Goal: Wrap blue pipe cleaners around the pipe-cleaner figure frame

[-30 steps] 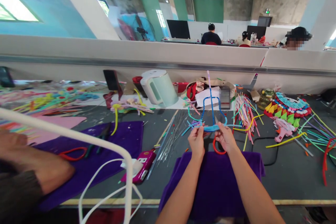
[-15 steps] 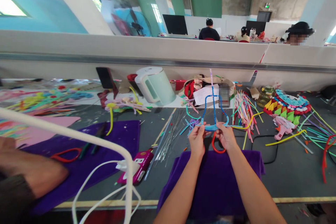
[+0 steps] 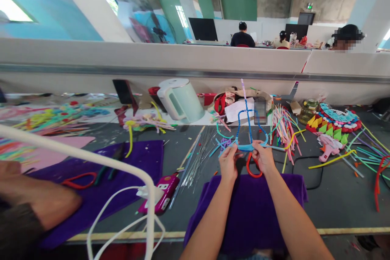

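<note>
A blue pipe-cleaner frame [image 3: 250,126], with a bell-shaped outline and an upright stem that turns pale lilac at its top, is held up between my hands. My left hand [image 3: 228,162] pinches the lower left of its light blue base. At the base's middle right, my right hand [image 3: 262,157] grips with thumb and fingers. Just below and between the hands lie red-handled scissors [image 3: 254,167], their blades hidden. Beneath my forearms a purple cloth [image 3: 252,215] covers the table's front.
Loose pipe cleaners [image 3: 288,130] and a pink glue gun [image 3: 329,147] lie to the right. Thin wires [image 3: 198,162], a magenta power strip [image 3: 164,191] and a kettle [image 3: 183,99] are left of my hands. A white tube [image 3: 91,154] crosses the left foreground, near another person's arm [image 3: 42,199].
My hands keep their grip on the pipe-cleaner frame. The stem's top leans slightly further left, and my right hand has shifted slightly right.
</note>
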Demonstrator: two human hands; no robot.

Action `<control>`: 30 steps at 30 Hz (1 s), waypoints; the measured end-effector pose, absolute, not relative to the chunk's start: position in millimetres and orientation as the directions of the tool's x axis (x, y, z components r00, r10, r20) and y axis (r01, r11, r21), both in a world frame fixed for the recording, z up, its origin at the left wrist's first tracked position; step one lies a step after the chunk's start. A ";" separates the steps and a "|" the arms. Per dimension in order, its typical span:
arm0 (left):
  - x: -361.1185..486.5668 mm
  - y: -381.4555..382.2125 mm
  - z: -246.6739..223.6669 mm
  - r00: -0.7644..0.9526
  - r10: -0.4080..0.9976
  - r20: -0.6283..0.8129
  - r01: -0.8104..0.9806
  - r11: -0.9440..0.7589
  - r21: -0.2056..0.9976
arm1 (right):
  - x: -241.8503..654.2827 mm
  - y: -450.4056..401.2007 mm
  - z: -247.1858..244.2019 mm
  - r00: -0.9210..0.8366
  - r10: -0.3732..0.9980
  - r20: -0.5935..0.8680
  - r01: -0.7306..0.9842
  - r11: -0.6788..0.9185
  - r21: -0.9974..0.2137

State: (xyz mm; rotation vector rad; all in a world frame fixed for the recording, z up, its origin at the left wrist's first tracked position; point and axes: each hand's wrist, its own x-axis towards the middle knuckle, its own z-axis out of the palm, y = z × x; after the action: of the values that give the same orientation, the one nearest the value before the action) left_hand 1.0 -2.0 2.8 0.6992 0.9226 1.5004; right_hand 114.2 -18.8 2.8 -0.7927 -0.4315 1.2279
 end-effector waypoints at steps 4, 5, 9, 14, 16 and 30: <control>0.2 -0.6 1.2 -0.169 0.979 -0.111 -0.507 0.010 0.862 | 113.2 -18.8 2.3 0.317 0.942 -0.113 -0.652 0.130 -0.747; 0.1 -0.2 1.0 -0.173 0.977 -0.123 -0.516 0.016 0.856 | 112.8 -18.6 2.1 0.318 0.941 -0.113 -0.652 0.130 -0.747; -0.6 0.9 1.2 -0.130 0.978 -0.163 -0.587 0.056 0.808 | 111.6 -18.0 1.5 0.326 0.939 -0.112 -0.649 0.136 -0.749; -1.6 1.2 2.3 -0.084 0.982 -0.169 -0.606 0.084 0.791 | 111.0 -19.4 3.9 0.327 0.938 -0.113 -0.654 0.139 -0.744; -2.1 1.3 2.7 -0.081 0.983 -0.167 -0.605 0.084 0.792 | 110.7 -20.2 5.1 0.320 0.940 -0.116 -0.661 0.134 -0.738; -7.9 9.1 -6.0 0.070 0.965 -0.254 -0.712 0.227 0.664 | 110.4 -21.8 8.5 0.306 0.942 -0.138 -0.696 0.123 -0.708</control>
State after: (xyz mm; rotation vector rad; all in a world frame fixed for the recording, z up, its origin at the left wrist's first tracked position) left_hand -7.9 9.1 -6.0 0.4160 0.7486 1.3172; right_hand 110.4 -21.8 8.5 -0.7717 -0.3875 1.2383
